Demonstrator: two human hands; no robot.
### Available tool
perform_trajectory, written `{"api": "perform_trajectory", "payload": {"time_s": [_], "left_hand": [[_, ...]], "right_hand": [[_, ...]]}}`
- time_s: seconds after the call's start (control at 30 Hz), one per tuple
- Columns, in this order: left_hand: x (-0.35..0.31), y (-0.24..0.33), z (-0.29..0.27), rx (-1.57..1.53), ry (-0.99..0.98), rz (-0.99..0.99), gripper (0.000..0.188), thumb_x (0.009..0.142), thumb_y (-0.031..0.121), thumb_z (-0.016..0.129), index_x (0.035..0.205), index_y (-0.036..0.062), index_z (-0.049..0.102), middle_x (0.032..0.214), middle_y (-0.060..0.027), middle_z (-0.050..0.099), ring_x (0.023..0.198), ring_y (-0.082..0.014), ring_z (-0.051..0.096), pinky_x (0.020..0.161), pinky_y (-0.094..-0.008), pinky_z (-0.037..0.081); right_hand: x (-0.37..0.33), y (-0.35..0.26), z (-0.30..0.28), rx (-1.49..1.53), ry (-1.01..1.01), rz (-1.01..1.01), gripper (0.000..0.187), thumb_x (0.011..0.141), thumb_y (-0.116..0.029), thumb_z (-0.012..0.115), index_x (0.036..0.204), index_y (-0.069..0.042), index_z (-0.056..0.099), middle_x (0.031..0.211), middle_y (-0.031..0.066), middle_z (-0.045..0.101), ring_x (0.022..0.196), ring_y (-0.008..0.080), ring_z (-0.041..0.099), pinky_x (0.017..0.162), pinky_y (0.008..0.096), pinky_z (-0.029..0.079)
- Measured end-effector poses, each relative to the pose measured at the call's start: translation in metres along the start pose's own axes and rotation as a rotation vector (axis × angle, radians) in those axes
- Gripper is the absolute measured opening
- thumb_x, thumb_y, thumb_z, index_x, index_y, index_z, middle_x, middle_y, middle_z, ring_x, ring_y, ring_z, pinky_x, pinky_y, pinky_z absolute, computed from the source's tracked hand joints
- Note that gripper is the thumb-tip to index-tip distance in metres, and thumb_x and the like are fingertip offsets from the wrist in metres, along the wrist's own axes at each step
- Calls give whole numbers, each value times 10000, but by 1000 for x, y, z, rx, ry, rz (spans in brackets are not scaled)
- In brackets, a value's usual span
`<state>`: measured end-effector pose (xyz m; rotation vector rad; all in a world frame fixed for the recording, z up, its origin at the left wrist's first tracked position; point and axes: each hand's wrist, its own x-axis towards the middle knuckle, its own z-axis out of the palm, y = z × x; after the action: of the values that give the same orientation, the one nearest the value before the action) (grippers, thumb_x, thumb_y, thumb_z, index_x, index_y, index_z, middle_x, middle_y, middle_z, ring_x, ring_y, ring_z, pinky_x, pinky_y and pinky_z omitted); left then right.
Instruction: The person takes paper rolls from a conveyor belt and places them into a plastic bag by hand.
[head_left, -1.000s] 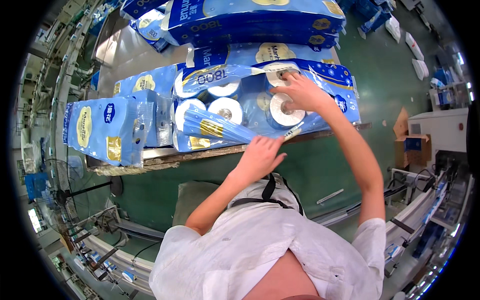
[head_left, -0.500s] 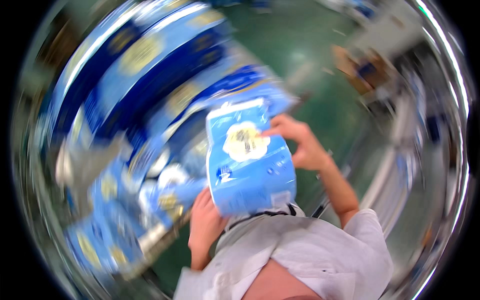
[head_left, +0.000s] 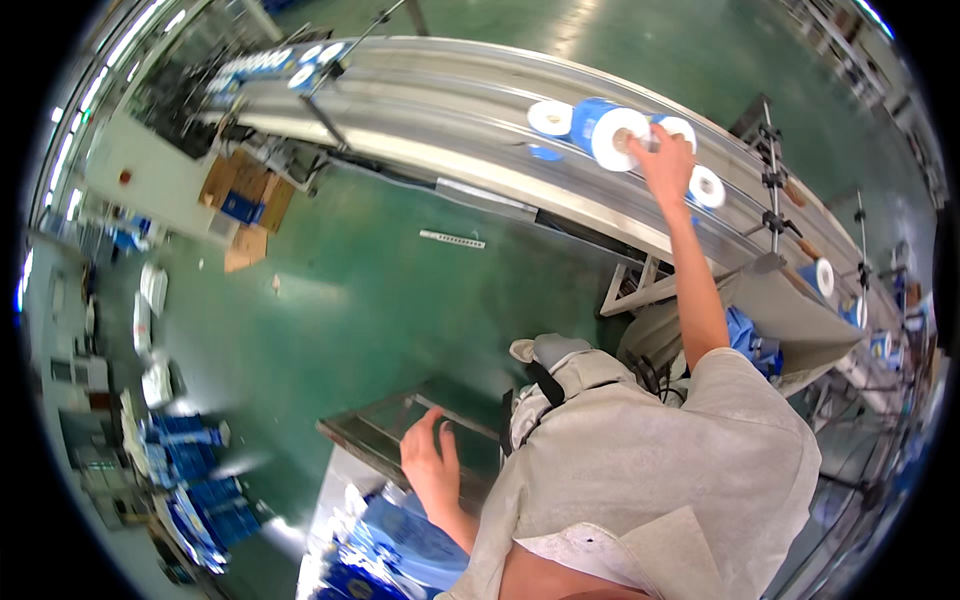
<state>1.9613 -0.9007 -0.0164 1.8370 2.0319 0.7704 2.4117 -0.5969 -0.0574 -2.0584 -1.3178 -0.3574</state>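
Observation:
My right hand (head_left: 664, 165) reaches over the conveyor and grips a toilet paper roll (head_left: 608, 130) by its white end, with fingertips at the core hole. The roll has a blue wrapper around its side. Close beside it are a white-ended roll (head_left: 549, 118) to the left, another roll (head_left: 678, 132) partly behind my fingers, and one more roll (head_left: 706, 187) to the right. Low in the view, my left hand (head_left: 430, 460) holds nothing, its fingers apart, just above a clear-wrapped blue package (head_left: 410, 540).
The metal conveyor (head_left: 440, 105) runs from upper left to right, with more rolls (head_left: 817, 276) farther along. Upright rods with clamps (head_left: 773, 180) stand on it. A grey bin (head_left: 800, 320) holds blue film. An open cardboard box (head_left: 245, 195) lies left; stacked blue packs (head_left: 185, 450) stand lower left.
Half a second ago both hands held a blue wrapped package; it has left them. My view has swung to the conveyor, where my right hand has taken hold of a roll. The left hand has opened.

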Motion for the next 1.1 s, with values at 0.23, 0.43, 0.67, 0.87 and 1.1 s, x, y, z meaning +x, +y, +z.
{"api": "perform_trajectory", "payload": {"time_s": [0.23, 0.43, 0.67, 0.87, 1.1], "left_hand": [[44, -14, 46, -90, -217, -22, 277, 948, 123, 627, 1217, 59, 654, 1109, -103, 712, 1022, -336, 644, 895, -437, 492], [51, -45, 61, -43, -338, -137, 282, 958, 149, 616, 1226, 67, 650, 1118, -106, 712, 1051, -335, 646, 924, -438, 491], [37, -60, 33, -59, -146, -274, 265, 932, 161, 643, 1180, 70, 664, 1093, -109, 710, 1064, -317, 648, 931, -431, 493], [-39, -75, 19, 2, 6, -447, 248, 921, 161, 619, 1153, 86, 667, 1069, -97, 700, 1042, -301, 648, 952, -421, 490], [-108, -61, 43, 28, 179, -669, 248, 924, 192, 624, 1137, 73, 664, 1086, -66, 679, 1076, -253, 626, 951, -405, 487]], "right_hand": [[31, 111, -14, -183, -81, 354, 643, 780, -621, 670, 1236, -171, 713, 1070, 239, 681, 1039, 423, 635, 899, 507, 500], [33, 129, 9, -418, -361, 332, 642, 749, -656, 661, 1163, -172, 744, 1085, 217, 725, 1058, 410, 667, 869, 483, 517], [82, 103, 98, -184, -575, -88, 734, 819, -690, 640, 943, 24, 756, 876, 246, 725, 860, 300, 705, 756, 449, 516], [103, 51, 84, 594, -1460, 496, 678, 929, -541, 649, 1301, 25, 616, 1154, 192, 696, 990, 277, 722, 816, 424, 601], [90, -3, 204, 141, -1404, 96, 562, 1002, -379, 593, 1388, 27, 554, 1321, 197, 616, 1168, 281, 634, 988, 401, 527]]}}
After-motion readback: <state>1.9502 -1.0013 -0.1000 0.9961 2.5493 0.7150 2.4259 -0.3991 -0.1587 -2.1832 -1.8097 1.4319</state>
